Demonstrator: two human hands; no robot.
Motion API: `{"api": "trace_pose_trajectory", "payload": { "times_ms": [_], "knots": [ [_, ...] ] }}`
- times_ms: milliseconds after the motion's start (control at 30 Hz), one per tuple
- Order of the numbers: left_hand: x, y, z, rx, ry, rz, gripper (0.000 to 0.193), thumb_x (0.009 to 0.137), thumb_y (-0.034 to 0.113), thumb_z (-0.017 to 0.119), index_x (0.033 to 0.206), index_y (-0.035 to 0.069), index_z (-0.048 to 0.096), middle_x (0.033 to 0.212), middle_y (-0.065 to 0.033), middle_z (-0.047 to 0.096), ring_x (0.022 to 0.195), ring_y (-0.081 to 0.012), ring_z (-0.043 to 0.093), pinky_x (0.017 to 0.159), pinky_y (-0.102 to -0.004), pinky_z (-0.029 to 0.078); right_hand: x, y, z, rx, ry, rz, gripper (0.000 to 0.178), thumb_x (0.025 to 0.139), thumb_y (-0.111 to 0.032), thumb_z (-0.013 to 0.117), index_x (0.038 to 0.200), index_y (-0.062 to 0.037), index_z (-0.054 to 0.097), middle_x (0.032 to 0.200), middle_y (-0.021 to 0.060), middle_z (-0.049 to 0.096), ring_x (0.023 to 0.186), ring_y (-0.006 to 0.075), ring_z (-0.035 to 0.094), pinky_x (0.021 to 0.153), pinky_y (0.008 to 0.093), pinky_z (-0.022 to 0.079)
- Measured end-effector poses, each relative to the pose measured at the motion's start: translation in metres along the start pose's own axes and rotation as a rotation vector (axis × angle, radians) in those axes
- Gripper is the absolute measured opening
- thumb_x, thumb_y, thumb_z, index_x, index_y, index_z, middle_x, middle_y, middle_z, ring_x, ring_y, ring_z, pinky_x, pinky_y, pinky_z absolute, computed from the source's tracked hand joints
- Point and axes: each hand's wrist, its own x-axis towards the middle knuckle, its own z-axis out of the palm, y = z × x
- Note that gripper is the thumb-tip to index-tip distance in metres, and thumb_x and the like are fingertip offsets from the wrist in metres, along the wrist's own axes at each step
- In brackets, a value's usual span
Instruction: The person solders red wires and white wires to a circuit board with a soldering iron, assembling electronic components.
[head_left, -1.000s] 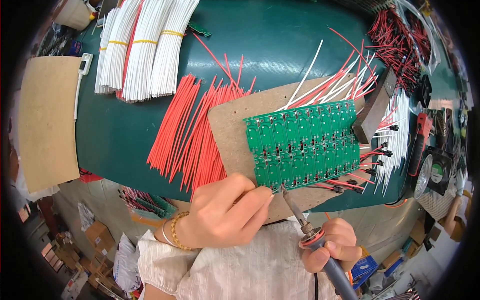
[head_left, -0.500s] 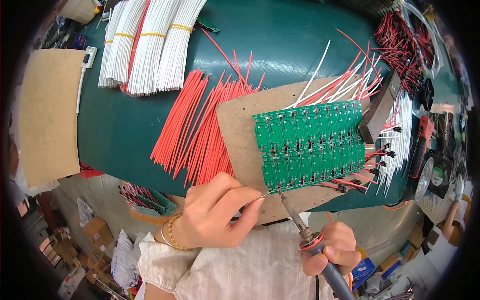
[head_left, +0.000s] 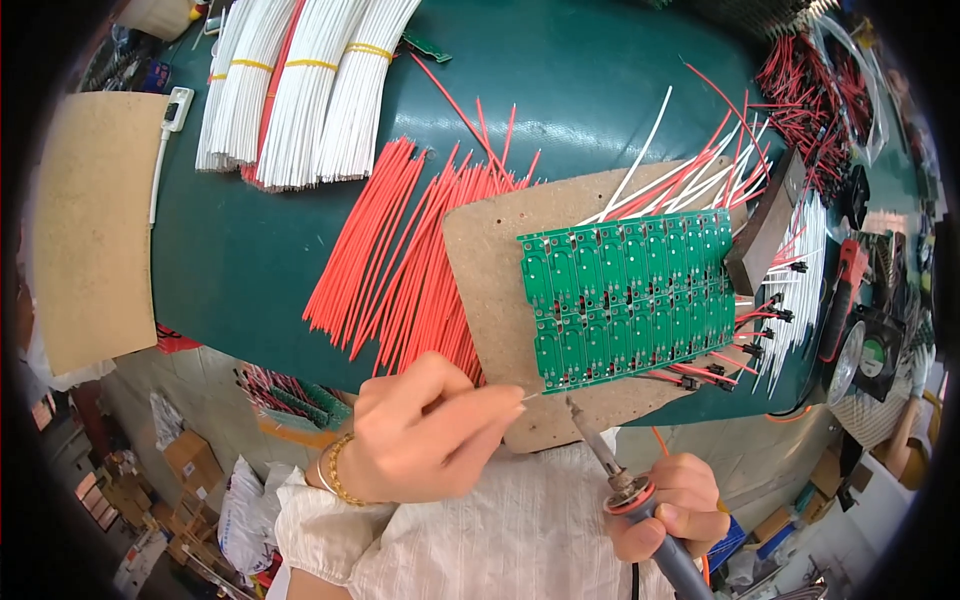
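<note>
A panel of joined green circuit boards [head_left: 630, 305] lies on a brown fibreboard sheet [head_left: 490, 260]. Just left of its near corner, my left hand [head_left: 425, 435] pinches a thin silvery strand that looks like solder wire [head_left: 532, 396] between thumb and forefinger. My right hand [head_left: 675, 505] is wrapped around the handle of a soldering iron [head_left: 598, 448]. The iron's tip points up and left, a little short of the panel's near edge. Red and white wires [head_left: 665, 185] stick out beyond the panel's far edge. A dark bar [head_left: 765, 235] rests at the panel's right end.
Loose red wires [head_left: 400, 265] lie left of the fibreboard. Bundled white wires [head_left: 310, 95] sit at the far left of the green tabletop [head_left: 240, 270]. To the right are white wires with black connectors [head_left: 795, 290], a red-handled cutter knife [head_left: 845, 300] and red-black leads [head_left: 810, 100].
The soldering iron's tip has drawn back from the panel's near edge. My left hand, with the wire, has shifted slightly away from the corner. The whole view has moved a little.
</note>
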Motion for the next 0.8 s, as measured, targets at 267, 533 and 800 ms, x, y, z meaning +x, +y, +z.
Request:
{"api": "trace_pose_trajectory", "payload": {
  "times_ms": [267, 533, 800],
  "knots": [
    [0.013, -0.008, 0.014, -0.051, 0.18, -0.03, 0.019, 0.067, -0.004, 0.075, 0.083, 0.001, 0.066, 0.069, -0.0057, 0.056, 0.048, -0.0144, 0.054, 0.04, -0.0251, 0.041, 0.026, 0.001, 0.007, -0.055, -0.178, 0.113, 0.026, 0.091, -0.02, 0.058, 0.093, -0.006, 0.036, 0.048, 0.0015, 0.055, 0.037, 0.0134, 0.04, 0.04, 0.0314, 0.033],
    [0.018, -0.011, 0.017, -0.012, 0.127, -0.046, 0.02, 0.068, -0.003, 0.076, 0.085, 0.002, 0.067, 0.068, -0.0042, 0.055, 0.047, -0.0145, 0.053, 0.04, -0.0255, 0.041, 0.032, 0.009, 0.013, 0.026, -0.227, 0.142, 0.025, 0.09, -0.018, 0.058, 0.094, -0.0068, 0.036, 0.05, 0.0022, 0.054, 0.041, 0.0145, 0.041, 0.044, 0.0334, 0.036],
    [0.022, -0.01, 0.018, -0.002, 0.198, -0.091, 0.02, 0.066, -0.003, 0.076, 0.084, 0.002, 0.068, 0.068, -0.0037, 0.054, 0.047, -0.0136, 0.053, 0.04, -0.0259, 0.041, 0.039, 0.006, 0.01, -0.026, -0.228, 0.203, 0.025, 0.088, -0.018, 0.059, 0.094, -0.0069, 0.037, 0.048, 0.0009, 0.051, 0.04, 0.0134, 0.039, 0.044, 0.032, 0.036]
  ]
}}
